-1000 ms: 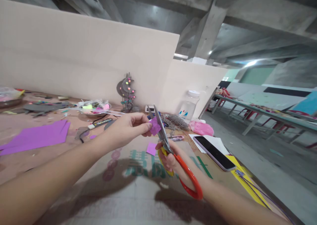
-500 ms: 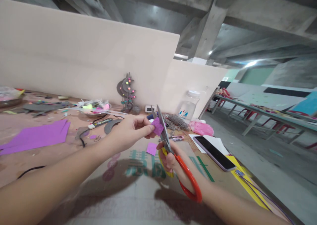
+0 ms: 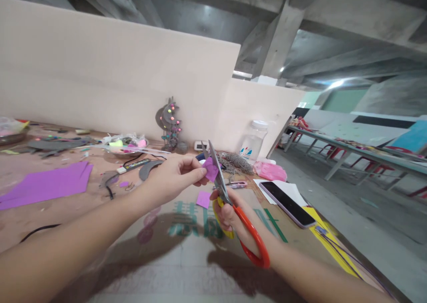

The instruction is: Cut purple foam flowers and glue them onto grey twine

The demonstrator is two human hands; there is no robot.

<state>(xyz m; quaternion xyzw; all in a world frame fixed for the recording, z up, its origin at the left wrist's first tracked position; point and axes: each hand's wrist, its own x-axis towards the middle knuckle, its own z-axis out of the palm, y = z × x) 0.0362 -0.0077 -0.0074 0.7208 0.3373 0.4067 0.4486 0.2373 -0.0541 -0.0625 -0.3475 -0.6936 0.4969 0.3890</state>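
My left hand (image 3: 176,175) pinches a small purple foam piece (image 3: 211,169) above the table. My right hand (image 3: 233,216) grips orange-and-yellow-handled scissors (image 3: 233,214), blades pointing up. The blades are slightly apart and straddle the edge of the purple piece. A second small purple scrap (image 3: 203,199) lies on the table just below the hands.
Purple foam sheets (image 3: 46,185) lie at the left. A phone (image 3: 287,198) on white paper, a yellow sheet (image 3: 330,245), a pink bag (image 3: 270,171), a clear jar (image 3: 253,141), a grey decorated ornament (image 3: 170,123) and craft clutter stand around. The table's right edge drops to the floor.
Both hands, with scissors and purple piece, have drifted slightly lower and to the right; the blades stay around the piece. The view shifted a little.
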